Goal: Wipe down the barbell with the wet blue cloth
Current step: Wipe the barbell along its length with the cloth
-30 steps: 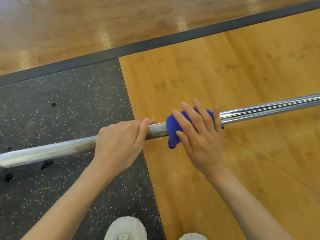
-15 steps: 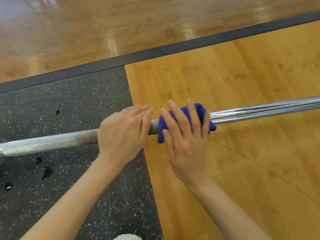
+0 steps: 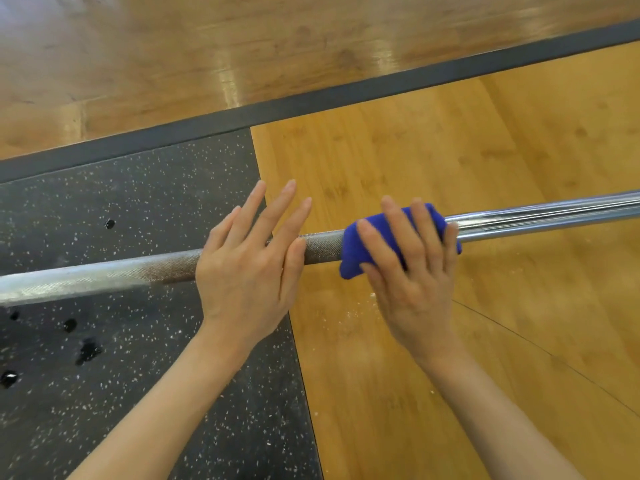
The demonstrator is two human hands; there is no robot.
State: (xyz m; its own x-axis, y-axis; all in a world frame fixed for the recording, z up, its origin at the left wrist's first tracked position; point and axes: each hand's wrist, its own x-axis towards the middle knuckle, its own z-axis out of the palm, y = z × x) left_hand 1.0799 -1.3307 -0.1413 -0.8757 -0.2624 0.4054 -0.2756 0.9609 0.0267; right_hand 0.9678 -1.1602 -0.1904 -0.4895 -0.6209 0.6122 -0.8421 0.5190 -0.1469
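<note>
The barbell (image 3: 104, 277) crosses the frame from the left edge, below the middle, up to the right edge, hanging above the floor. Its left stretch over the black speckled mat (image 3: 121, 202) is dull and knurled, with a brownish tinge near the centre. That rough part probably needs the most rubbing.

At centre-left, the left hand (image 3: 247, 268) lies on top of the bar with its fingers straight and spread. It grips nothing: the palm rests on the shaft and the thumb lies along it. This looks like steadying, keeping the bar from rolling or swinging while the other hand works.

A short bare piece of knurling shows between the two hands.

Right of centre, the right hand (image 3: 412, 271) presses the blue cloth (image 3: 353, 258) onto the bar. The cloth is draped over the shaft where knurling gives way to smooth chrome, and the fingers curve over it from the near side. Wrapping it this way puts wet fabric against most of the bar's round at once.

Beyond it the chrome runs bright over the wooden floor (image 3: 502, 150) to the right edge.

Both ends of the bar are cut off, so whatever carries it is not shown. The right thumb and the underside of the cloth are hidden, and the right hand is slightly blurred. Dark spots on the mat at lower left could be water drops. That is a guess.
</note>
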